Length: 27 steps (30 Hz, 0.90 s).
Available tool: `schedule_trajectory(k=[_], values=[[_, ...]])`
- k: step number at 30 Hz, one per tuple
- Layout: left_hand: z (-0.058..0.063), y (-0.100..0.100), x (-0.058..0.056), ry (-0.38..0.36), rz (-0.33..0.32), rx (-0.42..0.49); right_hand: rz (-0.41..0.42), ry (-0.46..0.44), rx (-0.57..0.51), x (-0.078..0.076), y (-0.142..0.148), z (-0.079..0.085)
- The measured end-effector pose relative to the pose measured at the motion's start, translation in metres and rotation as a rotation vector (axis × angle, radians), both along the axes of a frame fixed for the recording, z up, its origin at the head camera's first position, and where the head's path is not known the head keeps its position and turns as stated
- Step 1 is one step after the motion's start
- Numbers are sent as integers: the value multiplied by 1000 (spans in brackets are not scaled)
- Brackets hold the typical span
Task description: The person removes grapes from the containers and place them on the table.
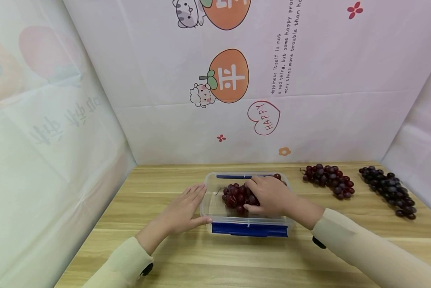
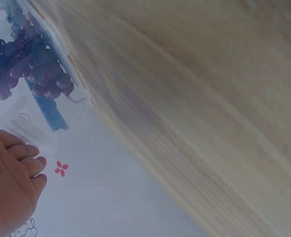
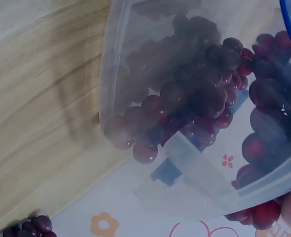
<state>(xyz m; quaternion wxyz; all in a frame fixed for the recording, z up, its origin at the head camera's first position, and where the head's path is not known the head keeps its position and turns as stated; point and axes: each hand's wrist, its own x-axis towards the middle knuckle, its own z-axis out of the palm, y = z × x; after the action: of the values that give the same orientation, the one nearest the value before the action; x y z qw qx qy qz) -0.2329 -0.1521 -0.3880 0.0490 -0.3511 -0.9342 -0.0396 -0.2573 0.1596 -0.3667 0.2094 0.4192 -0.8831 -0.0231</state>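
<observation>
Sleeves (image 1: 373, 250), hands (image 1: 271, 196), grapes (image 1: 235, 196) in box (image 1: 249, 229), wooden table (image 1: 208, 262), printed backdrop (image 1: 165, 132)

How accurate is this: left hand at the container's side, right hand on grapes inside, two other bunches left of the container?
Side's wrong: the red bunch and dark bunch lie right of the container, per the head view. Rest holds.

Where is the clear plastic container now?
In the head view, the clear plastic container sits on the wooden tabletop, below and slightly right of centre, with the left hand at its left side and a red grape bunch beyond its right.
</observation>
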Motion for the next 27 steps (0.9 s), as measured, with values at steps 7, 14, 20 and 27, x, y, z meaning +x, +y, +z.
schedule_trajectory(k=[7, 14, 20, 27], values=[[0, 1, 0, -9, 8, -1, 107, 221, -66, -7, 1, -3], [-1, 1, 0, -4, 11, -6, 138, 330, -98, -10, 1, -2], [-1, 1, 0, -7, 10, -3, 160, 425, -126, -13, 2, -1], [-1, 0, 0, -6, 8, 1, 148, 490, -159, -14, 5, 0]])
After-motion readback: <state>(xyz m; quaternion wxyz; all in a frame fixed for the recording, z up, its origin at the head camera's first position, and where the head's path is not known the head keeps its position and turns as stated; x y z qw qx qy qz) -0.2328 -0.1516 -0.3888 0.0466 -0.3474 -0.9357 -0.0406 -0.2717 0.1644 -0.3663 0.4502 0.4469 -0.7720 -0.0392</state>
